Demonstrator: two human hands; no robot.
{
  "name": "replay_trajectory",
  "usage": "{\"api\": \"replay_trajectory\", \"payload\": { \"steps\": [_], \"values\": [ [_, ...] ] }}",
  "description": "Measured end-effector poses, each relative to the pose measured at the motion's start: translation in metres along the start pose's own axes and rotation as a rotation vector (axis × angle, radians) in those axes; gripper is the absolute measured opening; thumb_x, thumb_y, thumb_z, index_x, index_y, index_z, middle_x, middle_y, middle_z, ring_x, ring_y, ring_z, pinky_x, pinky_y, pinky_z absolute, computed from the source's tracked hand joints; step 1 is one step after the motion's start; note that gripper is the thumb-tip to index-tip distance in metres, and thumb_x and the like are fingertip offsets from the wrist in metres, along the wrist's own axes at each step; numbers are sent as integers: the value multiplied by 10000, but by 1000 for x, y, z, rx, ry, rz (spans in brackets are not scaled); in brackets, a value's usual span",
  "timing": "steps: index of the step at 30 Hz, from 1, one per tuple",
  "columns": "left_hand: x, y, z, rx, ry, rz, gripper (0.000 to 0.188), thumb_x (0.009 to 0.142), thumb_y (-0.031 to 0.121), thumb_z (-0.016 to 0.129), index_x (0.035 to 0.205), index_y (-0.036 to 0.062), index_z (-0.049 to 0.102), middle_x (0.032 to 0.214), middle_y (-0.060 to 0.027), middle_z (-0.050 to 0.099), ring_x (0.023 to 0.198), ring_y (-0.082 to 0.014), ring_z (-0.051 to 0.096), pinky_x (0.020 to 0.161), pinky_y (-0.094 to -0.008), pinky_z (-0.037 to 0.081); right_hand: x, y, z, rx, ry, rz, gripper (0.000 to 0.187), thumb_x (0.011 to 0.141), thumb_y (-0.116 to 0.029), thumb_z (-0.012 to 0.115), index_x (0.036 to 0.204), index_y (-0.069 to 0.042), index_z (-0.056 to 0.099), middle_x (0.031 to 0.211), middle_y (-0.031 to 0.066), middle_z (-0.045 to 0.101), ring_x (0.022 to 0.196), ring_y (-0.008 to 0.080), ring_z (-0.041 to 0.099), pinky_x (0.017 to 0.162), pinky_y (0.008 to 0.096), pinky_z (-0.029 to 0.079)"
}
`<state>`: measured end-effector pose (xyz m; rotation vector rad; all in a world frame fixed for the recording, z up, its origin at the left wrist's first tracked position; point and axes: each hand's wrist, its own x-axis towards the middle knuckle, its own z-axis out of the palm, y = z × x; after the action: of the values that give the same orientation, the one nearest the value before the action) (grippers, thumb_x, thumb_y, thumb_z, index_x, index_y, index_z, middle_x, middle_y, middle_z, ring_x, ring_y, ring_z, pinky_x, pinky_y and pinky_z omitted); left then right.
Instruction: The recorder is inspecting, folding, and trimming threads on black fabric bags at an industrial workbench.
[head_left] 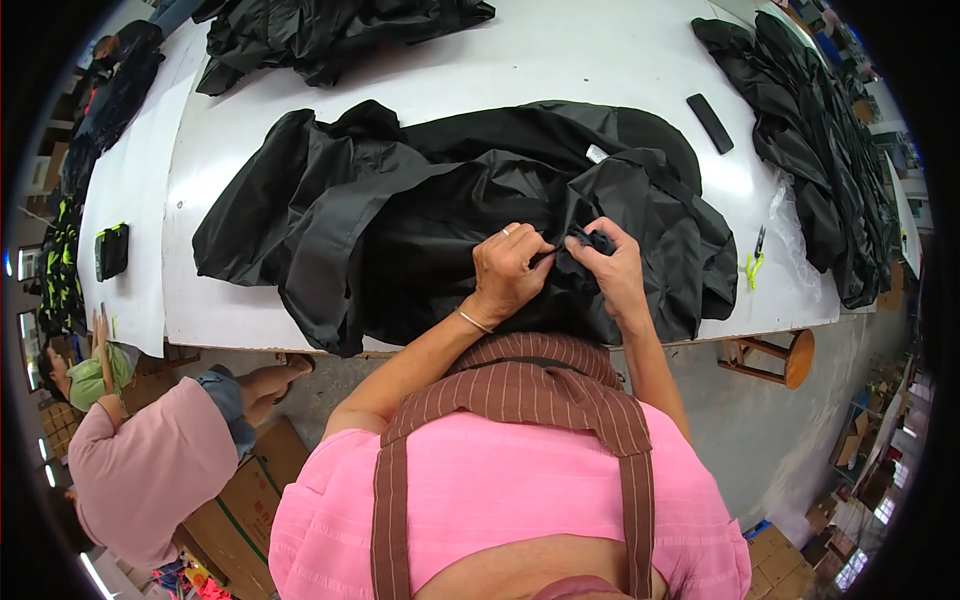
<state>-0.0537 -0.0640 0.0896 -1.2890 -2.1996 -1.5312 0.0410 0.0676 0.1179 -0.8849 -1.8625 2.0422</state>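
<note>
A large black garment (420, 225) of thin, shiny fabric lies crumpled across the white table in front of me. Near its front edge, my left hand (510, 268) pinches a fold of the cloth between thumb and fingers. Close beside it, my right hand (612, 262) is closed on a bunched part of the same garment, and dark fabric pokes out between the fingers. A small white label (596, 154) shows on the garment's far side. What exactly lies between the fingertips is partly hidden.
More black garments (330, 40) lie at the table's far side, others (800, 150) at the right. A black flat strip (710, 124), yellow-handled snips (755, 262) and clear plastic (795, 240) lie on the white table (240, 190). A wooden stool (775, 358) stands below; people work at the left.
</note>
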Motion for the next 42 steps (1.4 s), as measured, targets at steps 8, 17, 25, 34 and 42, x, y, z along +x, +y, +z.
{"api": "replay_trajectory", "payload": {
  "steps": [8, 17, 25, 34, 42],
  "values": [
    [-1, -1, 1, 29, 46, 9, 195, 575, -44, 708, 668, 40, 559, 637, -100, 524, 609, -282, 565, 520, -361, 435, -14, -18, 18, -413, 78, -281, 199, 809, -154, 739, 852, -34, 585, 707, -27, 523, 674, 57, 472, 596, 220, 405],
    [-6, 3, 2, 38, 68, 24, 199, 581, -10, 727, 701, 59, 585, 667, -68, 532, 622, -246, 568, 519, -346, 445, 0, 6, 7, -86, -2, -43, 168, 823, -131, 715, 917, -21, 628, 755, -38, 573, 688, 44, 501, 618, 198, 416],
    [-1, 1, -1, 39, 51, 53, 164, 629, 5, 729, 711, 57, 596, 664, -67, 527, 628, -244, 571, 534, -345, 452, 2, 7, 4, -135, 116, -97, 146, 843, -115, 696, 912, -6, 629, 746, -55, 559, 666, 20, 473, 588, 183, 382],
    [-3, -2, 0, 166, -40, 107, 180, 625, 18, 697, 676, 75, 535, 656, -52, 495, 622, -232, 541, 529, -336, 430, 2, -2, 20, -562, 152, -609, 196, 758, -28, 700, 928, -17, 603, 828, 78, 585, 743, 206, 579, 660, 295, 460],
    [-3, 0, 2, 106, 58, 140, 185, 601, -7, 706, 671, 62, 548, 645, -58, 496, 601, -239, 540, 514, -341, 421, 9, -11, 10, -837, 348, -615, 260, 679, 0, 671, 922, -55, 597, 922, 110, 581, 804, 338, 609, 671, 385, 498]
  ]
}}
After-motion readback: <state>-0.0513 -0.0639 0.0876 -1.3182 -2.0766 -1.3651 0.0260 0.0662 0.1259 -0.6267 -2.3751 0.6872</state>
